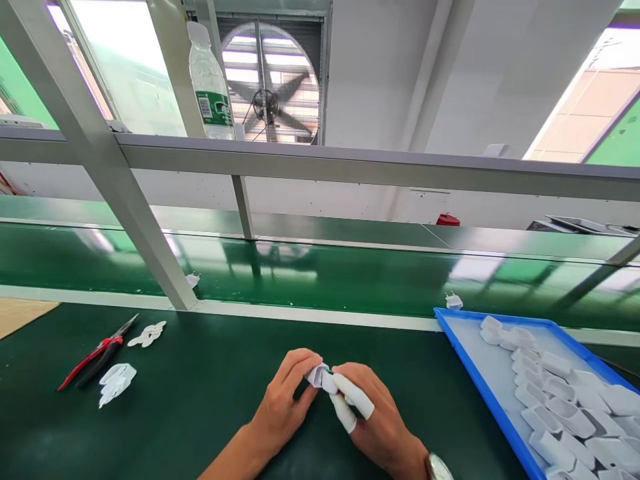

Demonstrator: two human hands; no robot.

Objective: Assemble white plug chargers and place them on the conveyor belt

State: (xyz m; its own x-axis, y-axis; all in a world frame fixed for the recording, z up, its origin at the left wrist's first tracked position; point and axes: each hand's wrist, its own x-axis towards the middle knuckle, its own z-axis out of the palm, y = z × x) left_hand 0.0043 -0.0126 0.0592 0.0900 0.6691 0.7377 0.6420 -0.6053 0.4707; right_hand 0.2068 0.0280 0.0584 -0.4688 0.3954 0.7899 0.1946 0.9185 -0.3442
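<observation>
Left hand (285, 403) and right hand (379, 420) on one white part (318, 376)

Both hands pinch the part between them — left fingertips on one end, two right digits in white covers (356, 397) on the other; the fingers hide some of it. It is over the middle of the desk (210, 373), well in from the far edge. A watch (439, 467) is on the right wrist. Toward the desk's left side lie pliers (103, 353), with two white pieces (117, 383) near them; a tan board (23, 313) covers the far left corner. On the right is a blue-rimmed tray (480, 377) — many white casings (565, 407) fill its right side, and a small plug (453, 301) sits just beyond its far left corner.
</observation>
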